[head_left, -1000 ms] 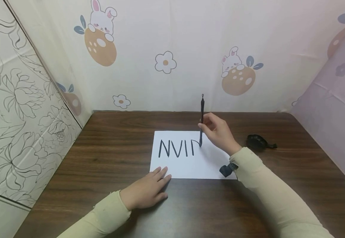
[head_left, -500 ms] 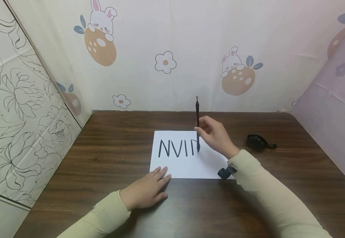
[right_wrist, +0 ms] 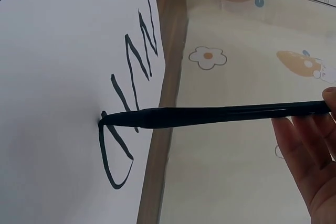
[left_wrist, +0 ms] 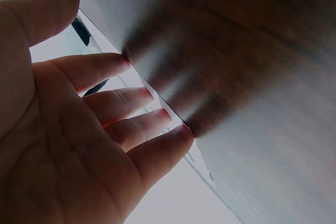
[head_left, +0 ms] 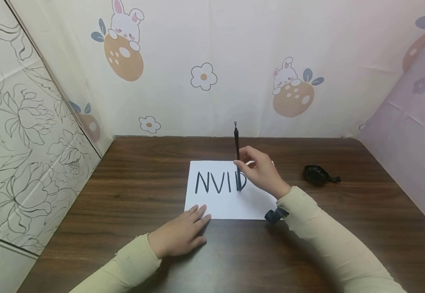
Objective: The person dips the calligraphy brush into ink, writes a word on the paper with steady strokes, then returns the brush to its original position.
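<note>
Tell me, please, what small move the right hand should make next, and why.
Probably lift the brush off the paper: the right hand holds its tip at the foot of the D, where the curve meets the upright, so the letter looks closed.

Desk (head_left: 139,175) is dark brown wood-grain, kinda shiny on the near side. White sheet (head_left: 231,207) lies flat around the middle, NVID (head_left: 221,182) on it in black, and a black dish (head_left: 315,175) with a stubby handle (head_left: 335,179) sits off to the right.

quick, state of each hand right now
Left hand: open, resting partly on the paper.
Right hand: closed, holding the black brush, its tip at the paper.
</note>
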`<move>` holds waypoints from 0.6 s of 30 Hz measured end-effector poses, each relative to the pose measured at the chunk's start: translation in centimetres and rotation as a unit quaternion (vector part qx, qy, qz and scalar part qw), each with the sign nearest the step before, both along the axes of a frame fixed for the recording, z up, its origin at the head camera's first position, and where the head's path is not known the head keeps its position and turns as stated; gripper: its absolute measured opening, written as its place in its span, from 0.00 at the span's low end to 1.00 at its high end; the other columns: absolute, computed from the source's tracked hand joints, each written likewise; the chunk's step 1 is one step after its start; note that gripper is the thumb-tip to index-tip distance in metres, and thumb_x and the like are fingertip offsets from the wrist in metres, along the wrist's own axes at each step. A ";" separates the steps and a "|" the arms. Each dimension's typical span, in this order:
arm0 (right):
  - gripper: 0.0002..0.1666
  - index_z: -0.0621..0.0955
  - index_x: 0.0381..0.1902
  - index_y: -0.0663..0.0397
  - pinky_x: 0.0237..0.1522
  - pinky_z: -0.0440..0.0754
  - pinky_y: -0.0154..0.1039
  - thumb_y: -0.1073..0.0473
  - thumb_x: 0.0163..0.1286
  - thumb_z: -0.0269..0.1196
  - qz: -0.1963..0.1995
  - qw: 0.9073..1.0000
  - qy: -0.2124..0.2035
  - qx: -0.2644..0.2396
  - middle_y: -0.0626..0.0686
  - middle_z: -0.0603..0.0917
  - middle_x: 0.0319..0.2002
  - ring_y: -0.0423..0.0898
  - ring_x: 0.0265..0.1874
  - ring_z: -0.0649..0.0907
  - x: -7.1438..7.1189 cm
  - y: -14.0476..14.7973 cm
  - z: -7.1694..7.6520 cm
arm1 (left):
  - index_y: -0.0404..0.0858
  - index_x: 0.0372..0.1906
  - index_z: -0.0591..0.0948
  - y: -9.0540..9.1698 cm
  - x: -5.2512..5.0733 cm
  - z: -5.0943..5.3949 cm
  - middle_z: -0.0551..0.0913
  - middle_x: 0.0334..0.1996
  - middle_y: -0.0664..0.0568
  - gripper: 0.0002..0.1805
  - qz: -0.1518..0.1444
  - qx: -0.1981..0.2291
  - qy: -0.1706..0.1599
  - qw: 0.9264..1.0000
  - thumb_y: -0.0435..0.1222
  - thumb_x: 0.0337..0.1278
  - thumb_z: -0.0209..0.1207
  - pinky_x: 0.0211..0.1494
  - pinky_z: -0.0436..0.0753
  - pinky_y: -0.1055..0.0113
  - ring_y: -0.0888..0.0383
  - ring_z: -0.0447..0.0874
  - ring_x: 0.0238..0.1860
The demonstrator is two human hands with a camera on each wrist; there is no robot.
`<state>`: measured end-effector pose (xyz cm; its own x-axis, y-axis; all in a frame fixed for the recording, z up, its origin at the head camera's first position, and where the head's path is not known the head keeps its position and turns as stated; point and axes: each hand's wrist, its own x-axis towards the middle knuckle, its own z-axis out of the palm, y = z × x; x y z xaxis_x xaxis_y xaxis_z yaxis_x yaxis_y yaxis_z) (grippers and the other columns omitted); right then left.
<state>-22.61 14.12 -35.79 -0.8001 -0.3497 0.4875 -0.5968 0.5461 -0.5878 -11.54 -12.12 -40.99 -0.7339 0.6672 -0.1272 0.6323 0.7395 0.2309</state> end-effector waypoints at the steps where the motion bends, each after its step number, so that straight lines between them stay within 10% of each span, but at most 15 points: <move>1: 0.11 0.79 0.45 0.56 0.36 0.85 0.38 0.63 0.66 0.66 0.002 1.000 0.000 -0.002 0.51 0.84 0.35 0.45 0.37 0.84 0.0 -0.1 0.0 | 0.37 0.71 0.67 0.0 0.0 0.0 0.61 0.74 0.39 0.32 0.000 -0.001 0.001 1.000 0.48 0.67 0.55 0.75 0.65 0.50 0.41 0.59 0.75; 18: 0.12 0.78 0.46 0.58 0.33 0.82 0.32 0.63 0.66 0.66 -0.013 1.000 0.005 -0.023 0.51 0.82 0.34 0.42 0.31 0.82 -0.1 0.6 1.0 | 0.38 0.72 0.67 0.0 -0.1 -0.2 0.60 0.75 0.41 0.33 0.007 -0.007 -0.004 1.000 0.49 0.68 0.55 0.76 0.64 0.50 0.42 0.58 0.75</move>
<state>-22.71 14.73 -34.78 -0.8037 -0.3065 0.5100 -0.5887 0.5345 -0.6064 -11.62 -12.08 -41.14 -0.7417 0.6554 -0.1425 0.6203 0.7511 0.2260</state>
